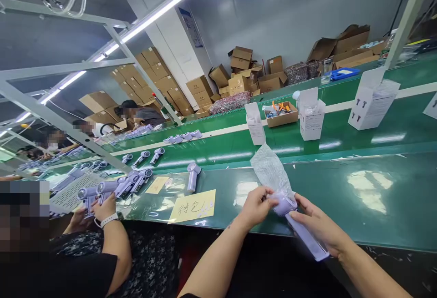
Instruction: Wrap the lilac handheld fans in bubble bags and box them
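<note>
A lilac handheld fan (302, 227) lies slantwise at the table's front edge, its round head up and left, its handle pointing down and right. My right hand (317, 225) is wrapped round the handle from the right. At the fan's head, my left hand (258, 207) pinches the mouth of a clear bubble-wrap bag (271, 170). The bag stretches away from me over the green table, and the fan's head is at its mouth; how far inside it sits, I cannot tell. Left of my hands, another lilac fan (193, 177) lies beyond a yellow paper sign (194, 205).
Open white boxes (255, 127) stand on the green conveyor (218, 150), near a small carton of parts (282, 115). To the left, a co-worker's hands (105, 209) hold lilac fans beside a row of others. Brown cartons (239, 84) are piled behind.
</note>
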`<state>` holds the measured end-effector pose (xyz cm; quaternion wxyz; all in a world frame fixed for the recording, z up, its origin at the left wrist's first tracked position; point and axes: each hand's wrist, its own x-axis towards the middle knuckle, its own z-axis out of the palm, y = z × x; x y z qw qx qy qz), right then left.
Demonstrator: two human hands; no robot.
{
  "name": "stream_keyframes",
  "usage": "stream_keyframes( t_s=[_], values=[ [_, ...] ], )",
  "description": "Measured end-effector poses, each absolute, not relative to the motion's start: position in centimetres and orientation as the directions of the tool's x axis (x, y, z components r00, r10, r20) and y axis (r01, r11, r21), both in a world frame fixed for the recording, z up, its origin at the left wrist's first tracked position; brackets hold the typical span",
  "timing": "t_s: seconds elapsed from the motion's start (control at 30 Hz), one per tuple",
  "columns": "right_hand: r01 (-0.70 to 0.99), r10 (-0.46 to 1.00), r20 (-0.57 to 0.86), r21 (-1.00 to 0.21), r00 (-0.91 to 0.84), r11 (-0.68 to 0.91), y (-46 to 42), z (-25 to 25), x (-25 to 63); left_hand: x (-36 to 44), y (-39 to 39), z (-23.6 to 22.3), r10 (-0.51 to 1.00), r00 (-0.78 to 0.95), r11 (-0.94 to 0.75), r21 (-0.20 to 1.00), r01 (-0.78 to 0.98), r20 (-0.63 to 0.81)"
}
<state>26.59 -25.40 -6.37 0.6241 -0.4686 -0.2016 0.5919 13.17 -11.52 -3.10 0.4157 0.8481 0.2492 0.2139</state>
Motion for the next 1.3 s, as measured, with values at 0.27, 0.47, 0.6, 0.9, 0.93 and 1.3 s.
stream_keyframes(
  t_s=[0.27, 0.47, 0.6, 0.9, 0.93, 1.3],
  values=[
    [-0.638, 0.933, -0.254, -0.769, 0.254, -0.036, -26.2, -5.2, 26.6, 13.4, -12.8, -2.1, -0.180, 0.728, -0.970, -0.244, -0.018, 0.662],
    [-0.650, 0.860, -0.313, -0.760, 0.404, 0.029, -27.0, -4.7, 26.1, 13.4, -11.2, -3.9, -0.085, 0.700, -0.956, -0.256, 0.143, 0.709],
    [-0.607, 0.763, -0.335, -0.789, 0.553, 0.094, -26.4, -4.9, 26.5, 15.2, -13.3, -5.8, 0.226, 0.706, -0.956, 0.013, 0.294, 0.671],
    [-0.784, 0.785, -0.517, -0.617, 0.342, -0.064, -25.9, -4.7, 28.1, 16.5, -15.3, -3.9, 0.289, 0.865, -0.893, 0.440, 0.090, 0.410],
    [-0.772, 0.776, -0.543, -0.624, 0.322, -0.117, -25.6, -4.2, 28.7, 17.0, -14.8, -3.3, 0.403, 0.861, -0.802, 0.574, 0.167, 0.312],
    [0.003, 0.758, -0.524, -0.822, 0.387, -0.570, -20.9, 8.6, 38.3, 23.7, -11.4, 6.8, 0.560, 0.720, 0.270, 0.912, 0.308, -0.409]
  ],
)
